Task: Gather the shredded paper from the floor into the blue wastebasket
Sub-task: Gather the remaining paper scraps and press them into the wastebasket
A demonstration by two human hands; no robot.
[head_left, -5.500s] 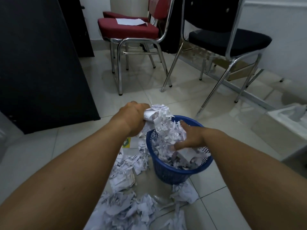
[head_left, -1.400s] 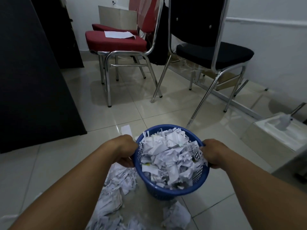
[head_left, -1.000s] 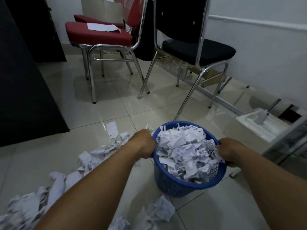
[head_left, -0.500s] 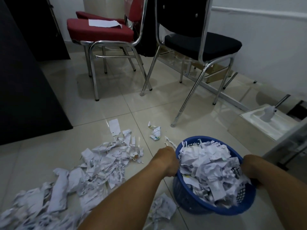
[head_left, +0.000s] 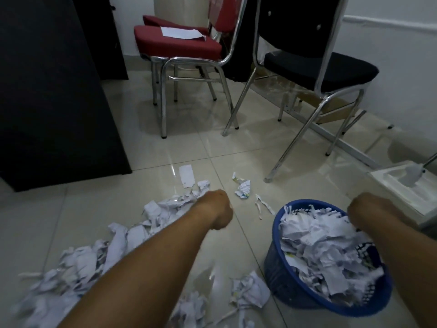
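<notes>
Cabinet: a dark cabinet (head_left: 52, 91) stands at the far left on the tiled floor (head_left: 189, 150).
Paper on floor: shredded paper (head_left: 89, 256) lies in a long loose pile at lower left, partly under the left forearm.
Red chair: a red chair (head_left: 177, 46) stands at the back with a white sheet (head_left: 182, 33) on its seat.
Left hand: the left hand (head_left: 216, 209) hangs over the far end of the pile, back of the hand up. Its fingers are tucked out of sight, so I cannot tell whether it holds anything.
Scraps: small scraps (head_left: 242, 189) lie just beyond the left hand, and a crumpled clump (head_left: 248, 292) lies just left of the basket.
Black chair: a black chair (head_left: 319, 65) stands behind the basket.
Basket: the blue wastebasket (head_left: 279, 280) sits on the floor at lower right, heaped with paper.
Right hand: the right hand (head_left: 369, 209) is over the basket's far rim. Its fingers are hidden and its grip cannot be told.
Tray: a white tray (head_left: 402, 192) lies at the right edge.
</notes>
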